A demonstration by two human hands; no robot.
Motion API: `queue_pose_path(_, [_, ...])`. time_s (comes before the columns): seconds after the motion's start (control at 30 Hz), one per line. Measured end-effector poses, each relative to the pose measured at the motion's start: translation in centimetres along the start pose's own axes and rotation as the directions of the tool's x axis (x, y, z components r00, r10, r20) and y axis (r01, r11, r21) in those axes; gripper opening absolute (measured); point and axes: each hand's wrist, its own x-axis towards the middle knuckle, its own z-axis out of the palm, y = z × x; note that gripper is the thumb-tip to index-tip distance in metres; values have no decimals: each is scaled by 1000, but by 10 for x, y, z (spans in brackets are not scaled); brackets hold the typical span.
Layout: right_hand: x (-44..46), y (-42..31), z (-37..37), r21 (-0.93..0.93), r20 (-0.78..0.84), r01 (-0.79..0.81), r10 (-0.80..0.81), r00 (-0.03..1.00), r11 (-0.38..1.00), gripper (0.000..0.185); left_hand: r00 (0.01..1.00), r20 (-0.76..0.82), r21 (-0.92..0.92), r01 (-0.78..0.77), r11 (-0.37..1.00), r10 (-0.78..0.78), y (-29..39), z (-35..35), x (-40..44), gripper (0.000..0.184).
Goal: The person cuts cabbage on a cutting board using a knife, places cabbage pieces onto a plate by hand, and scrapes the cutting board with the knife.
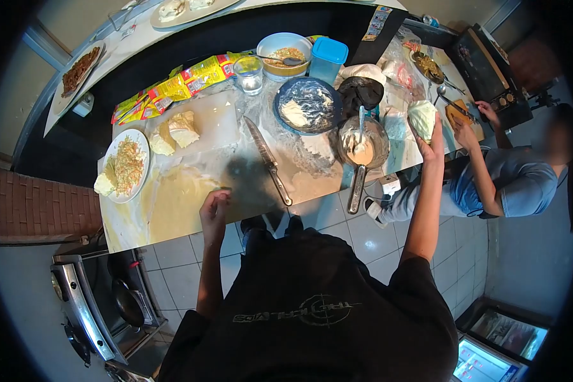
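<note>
My right hand (430, 148) is raised at the table's right side, with its fingers wrapped round a pale green piece of cabbage (421, 120). My left hand (215, 207) hovers by the front edge of the table, fingers curled and nothing visible in them. Between the two lies a large kitchen knife (265, 156), its handle toward me. Cut cabbage chunks (176, 132) rest on a white cutting board (218, 121). An oval plate (141, 184) at the left carries shredded cabbage and carrot (128, 160) with another cabbage piece on its rim.
A saucepan (370, 156) of batter with a spoon juts over the front edge. Behind are a floury dark bowl (321, 105), a glass (249, 79), a white bowl (267, 46), a blue-lidded container (328, 60) and yellow packets (184, 83). A co-worker (509, 181) works at the right.
</note>
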Motion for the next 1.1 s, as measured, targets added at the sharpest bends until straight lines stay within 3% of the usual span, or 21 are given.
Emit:
queue_pose_path(0.4, [6, 17, -17, -64, -67, -35, 30, 997, 997, 40, 997, -65, 1, 37, 999, -37, -7, 0, -17, 19])
queue_pose_path(0.8, [13, 25, -27, -82, 2, -71, 72, 997, 994, 42, 991, -87, 1, 105, 994, -105, -8, 8, -31, 20])
queue_pose_path(1.1, [25, 23, -35, -94, -11, -95, 94, 995, 991, 42, 995, -79, 14, 66, 998, -64, -8, 8, -27, 20])
